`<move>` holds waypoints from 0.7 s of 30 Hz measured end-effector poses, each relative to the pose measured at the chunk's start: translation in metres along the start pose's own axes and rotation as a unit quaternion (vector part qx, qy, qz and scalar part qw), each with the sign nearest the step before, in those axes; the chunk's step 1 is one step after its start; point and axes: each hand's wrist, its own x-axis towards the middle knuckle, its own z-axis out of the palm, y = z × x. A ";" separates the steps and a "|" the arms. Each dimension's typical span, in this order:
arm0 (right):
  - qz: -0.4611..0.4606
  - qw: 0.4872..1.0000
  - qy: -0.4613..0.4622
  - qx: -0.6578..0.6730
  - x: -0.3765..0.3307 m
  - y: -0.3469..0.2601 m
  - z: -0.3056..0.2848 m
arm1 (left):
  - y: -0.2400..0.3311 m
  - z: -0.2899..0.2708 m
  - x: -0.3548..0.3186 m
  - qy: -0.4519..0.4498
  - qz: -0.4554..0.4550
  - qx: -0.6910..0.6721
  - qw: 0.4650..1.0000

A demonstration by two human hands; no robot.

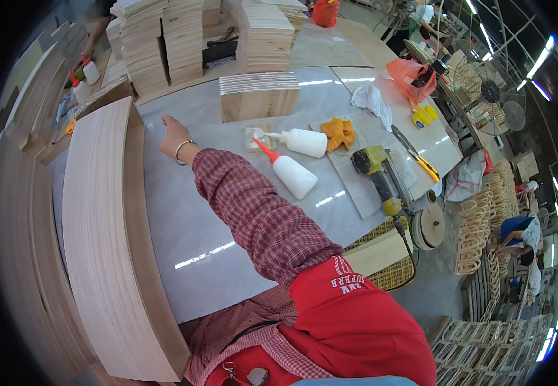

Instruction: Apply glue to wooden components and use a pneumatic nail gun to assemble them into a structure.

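Curved wooden panel [108,238] stands beside the right hand [173,138] (fingers spread flat on grey tabletop [195,225]), white glue bottles [292,174] near.

A single view comes from a wide fisheye camera worn on the person's head, looking steeply down and forward over the glossy grey bench [227,225]. The picture is upright and unmirrored, so its left is the person's left. It sits close: the red apron and checked sleeve fill the 6 o'clock edge, directly beneath the lens. The far end of the bench, with stacks of pale wooden boards [163,45], lies toward 12 o'clock. A long curved pale wooden panel [105,238] bends along 9 o'clock, its straight edges bowed by the lens. The workshop floor and ceiling lights curl round 3 o'clock. Dark corners ring the circular frame.
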 end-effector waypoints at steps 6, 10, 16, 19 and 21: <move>0.001 0.998 -0.044 0.040 0.015 -0.017 0.024 | -0.008 -0.006 -0.016 -0.021 0.009 0.046 0.999; 0.000 0.996 -0.062 0.056 0.021 -0.021 0.035 | -0.034 -0.037 -0.009 -0.063 0.018 0.123 0.990; 0.014 0.995 0.090 0.047 0.035 -0.020 0.050 | -0.038 -0.017 -0.050 -0.132 0.175 0.376 0.900; -0.019 0.978 0.204 0.029 0.060 0.020 0.021 | -0.023 0.018 -0.055 0.030 -0.171 -0.139 0.975; 0.023 0.982 0.188 0.020 0.057 0.005 0.013 | -0.033 -0.006 -0.059 0.062 -0.141 -0.141 0.978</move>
